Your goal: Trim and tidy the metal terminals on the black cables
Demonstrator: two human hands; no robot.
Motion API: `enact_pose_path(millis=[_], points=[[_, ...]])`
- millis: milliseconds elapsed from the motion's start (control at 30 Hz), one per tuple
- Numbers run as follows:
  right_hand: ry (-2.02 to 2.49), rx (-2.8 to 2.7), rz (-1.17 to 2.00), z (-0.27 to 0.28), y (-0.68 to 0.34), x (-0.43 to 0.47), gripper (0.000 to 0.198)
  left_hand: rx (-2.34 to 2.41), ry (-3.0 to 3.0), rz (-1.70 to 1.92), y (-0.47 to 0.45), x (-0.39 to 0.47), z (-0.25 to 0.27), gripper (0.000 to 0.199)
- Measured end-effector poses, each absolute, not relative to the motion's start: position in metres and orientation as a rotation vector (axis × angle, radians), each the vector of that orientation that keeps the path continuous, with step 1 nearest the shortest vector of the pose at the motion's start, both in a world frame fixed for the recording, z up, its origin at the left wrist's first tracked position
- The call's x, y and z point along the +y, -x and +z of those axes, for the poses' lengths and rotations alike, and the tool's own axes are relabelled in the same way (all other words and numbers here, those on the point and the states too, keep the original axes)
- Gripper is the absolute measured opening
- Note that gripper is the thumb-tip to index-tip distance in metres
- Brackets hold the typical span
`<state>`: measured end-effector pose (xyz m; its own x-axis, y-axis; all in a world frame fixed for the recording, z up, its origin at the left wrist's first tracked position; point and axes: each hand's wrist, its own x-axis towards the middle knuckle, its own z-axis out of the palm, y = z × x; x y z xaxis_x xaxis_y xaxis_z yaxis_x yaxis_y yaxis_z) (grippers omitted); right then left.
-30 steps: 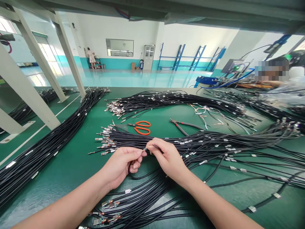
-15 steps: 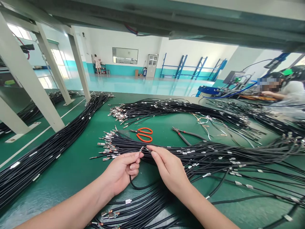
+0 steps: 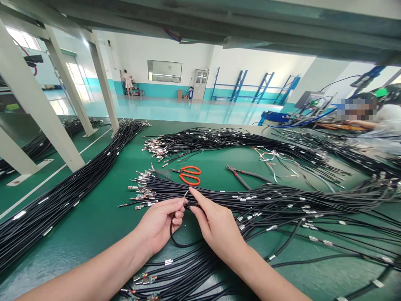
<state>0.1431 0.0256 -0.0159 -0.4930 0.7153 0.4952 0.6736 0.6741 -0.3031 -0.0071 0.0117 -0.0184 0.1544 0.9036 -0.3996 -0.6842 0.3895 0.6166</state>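
My left hand [image 3: 163, 221] pinches a black cable [image 3: 174, 241] close to its end, and a thin pale tip sticks up past the fingertips. Below the fist the cable loops down and runs off to the right under my other hand. My right hand [image 3: 216, 221] is close by, its forefinger straight beside the tip and its thumb apart from it; the remaining fingers are hidden. Just behind both hands lies a bundle of black cables [image 3: 219, 195] with metal connectors at the left end. Nearer me is another cable bundle [image 3: 184, 274] with similar connectors.
Orange-handled scissors [image 3: 190, 175] and dark-handled cutting pliers [image 3: 242, 175] lie on the green table [image 3: 103, 209]. Further cable bundles [image 3: 219, 140] lie behind and along the left [image 3: 78, 179]. Loose stripped wires [image 3: 272, 156] lie right of centre. White posts [image 3: 46, 104] stand at left; a person [image 3: 379, 121] sits far right.
My right thumb and forefinger have spread apart at the cable end, and the hand has shifted slightly left. My left hand stays nearly in place on the cable.
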Motion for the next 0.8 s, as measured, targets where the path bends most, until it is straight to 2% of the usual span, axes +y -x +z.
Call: enact_pose_path(millis=[800], points=[[1.113, -2.275, 0.194, -0.0145, -0.1425, 0.0256, 0.039, 0.865, -0.431, 1.222, 0.0033, 0.0043, -0.0145, 0.004]])
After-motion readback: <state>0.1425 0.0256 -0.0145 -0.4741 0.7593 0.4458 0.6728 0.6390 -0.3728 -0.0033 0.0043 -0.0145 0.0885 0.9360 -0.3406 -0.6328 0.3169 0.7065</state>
